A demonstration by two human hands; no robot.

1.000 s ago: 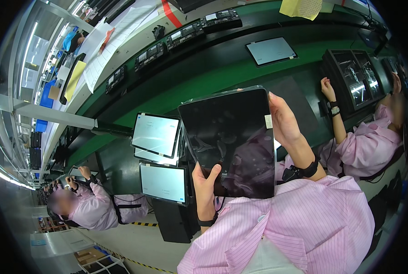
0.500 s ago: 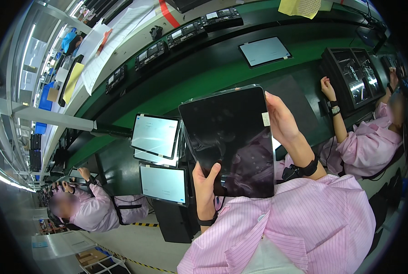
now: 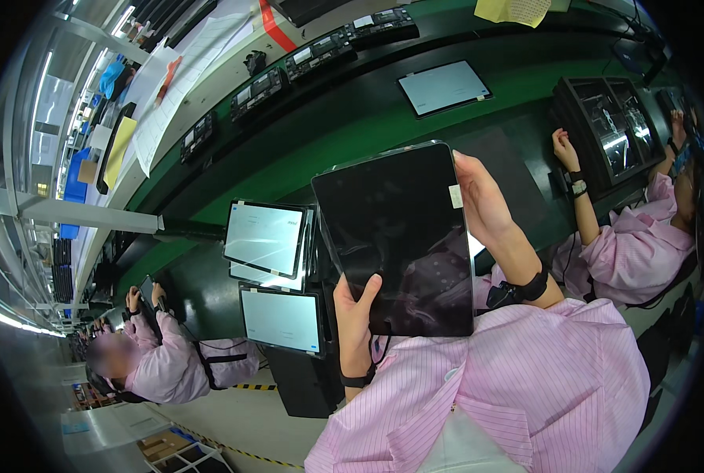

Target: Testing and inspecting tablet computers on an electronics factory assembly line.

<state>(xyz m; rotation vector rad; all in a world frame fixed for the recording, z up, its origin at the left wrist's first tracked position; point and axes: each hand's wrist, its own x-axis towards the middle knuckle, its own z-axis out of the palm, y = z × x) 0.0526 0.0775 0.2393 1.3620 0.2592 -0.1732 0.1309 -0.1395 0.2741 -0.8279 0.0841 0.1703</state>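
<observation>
1. Black tablet (image 3: pixel 395 229) is up before you: your left grip (image 3: pixel 354 322) is clamped on its lower-left edge; your right hand (image 3: pixel 482 197) touches its right edge, closure unclear.
2. It is unlit, its pale tab (image 3: pixel 456 196) attached; what remains, you cannot tell.
3. Beyond it, the lit tablet (image 3: pixel 444 88) has shifted leftward.

Glossy black across the tablet (image 3: pixel 391 229), cream on its label (image 3: pixel 456 196). Pale pink with thin darker stripes on the shirt (image 3: pixel 557 370). Dark green along the worktop (image 3: pixel 289 169), yellow on the paper (image 3: pixel 513 9), red on the tape (image 3: pixel 277 27), yellow-and-black bands on the floor marking (image 3: pixel 255 387).
</observation>
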